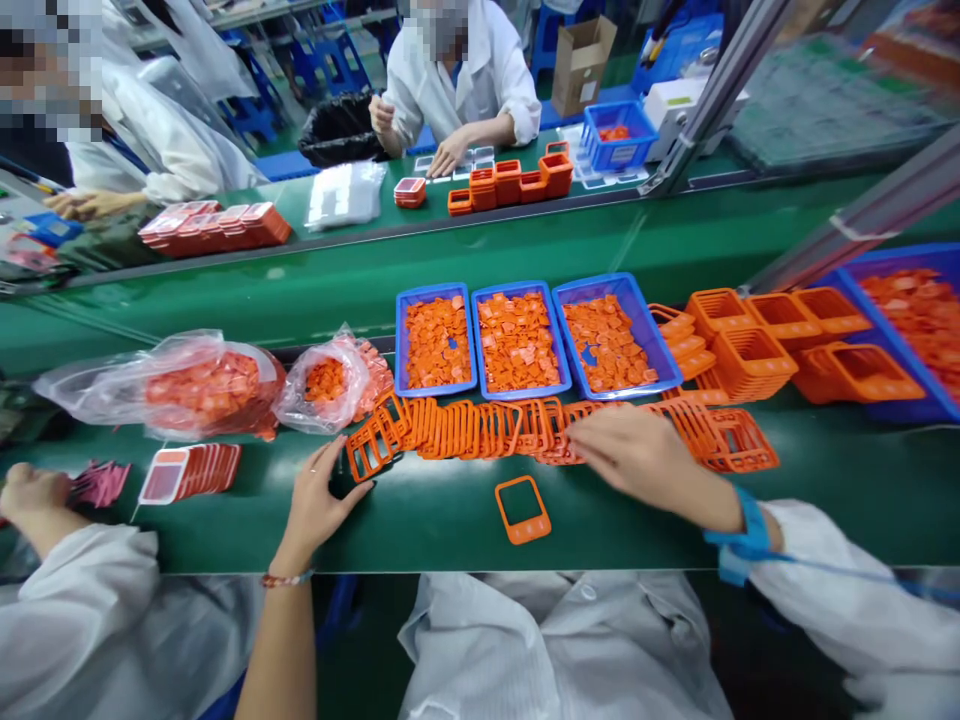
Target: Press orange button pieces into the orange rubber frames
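Observation:
A long row of orange plastic frames (495, 428) leans overlapped across the green table. My left hand (319, 500) is beside the row's left end, thumb and fingers apart, holding nothing. Over the right half of the row is my right hand (637, 458), its fingers close together with the tips down at the frames; whether one is pinched there is hidden. One single orange frame (545, 526) lies flat in front of the row, near the table edge and apart from both hands. A blue strap (742, 535) with a cord circles my right wrist.
Three blue trays (474, 340) of small orange pieces stand behind the row. Stacked frames (754, 365) and a blue bin (855, 275) are right; plastic bags (161, 405) and white-faced frames (187, 474) left. A co-worker's hand (34, 495) is far left; others work opposite.

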Available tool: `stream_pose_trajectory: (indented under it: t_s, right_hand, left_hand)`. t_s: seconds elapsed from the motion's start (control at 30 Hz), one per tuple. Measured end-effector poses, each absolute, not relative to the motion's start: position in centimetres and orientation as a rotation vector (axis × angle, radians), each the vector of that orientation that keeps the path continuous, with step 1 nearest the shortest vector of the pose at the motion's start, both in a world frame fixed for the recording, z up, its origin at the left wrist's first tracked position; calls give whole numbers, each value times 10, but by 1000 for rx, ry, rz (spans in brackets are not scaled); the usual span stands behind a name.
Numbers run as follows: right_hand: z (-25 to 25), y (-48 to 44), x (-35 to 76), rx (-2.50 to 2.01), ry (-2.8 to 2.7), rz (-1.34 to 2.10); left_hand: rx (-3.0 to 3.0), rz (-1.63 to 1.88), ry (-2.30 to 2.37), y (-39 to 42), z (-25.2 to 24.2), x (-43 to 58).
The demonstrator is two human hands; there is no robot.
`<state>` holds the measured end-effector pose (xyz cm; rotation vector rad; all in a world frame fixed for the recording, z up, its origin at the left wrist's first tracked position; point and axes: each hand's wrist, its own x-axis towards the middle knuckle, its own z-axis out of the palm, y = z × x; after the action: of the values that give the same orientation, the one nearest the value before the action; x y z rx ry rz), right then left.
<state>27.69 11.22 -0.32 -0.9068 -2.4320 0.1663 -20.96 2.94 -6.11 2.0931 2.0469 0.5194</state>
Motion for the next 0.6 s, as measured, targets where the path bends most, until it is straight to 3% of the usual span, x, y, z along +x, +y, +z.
stream_pose_trajectory:
  t_s: [0.2,0.6]
  right_hand:
    - [12,216,316,-1788,-2683,126]
    - [-10,249,314,-1771,-2951,60]
  left_hand:
    - [2063,637,2093,32,-59,-205]
    - [2070,779,2115,26,-52,-198]
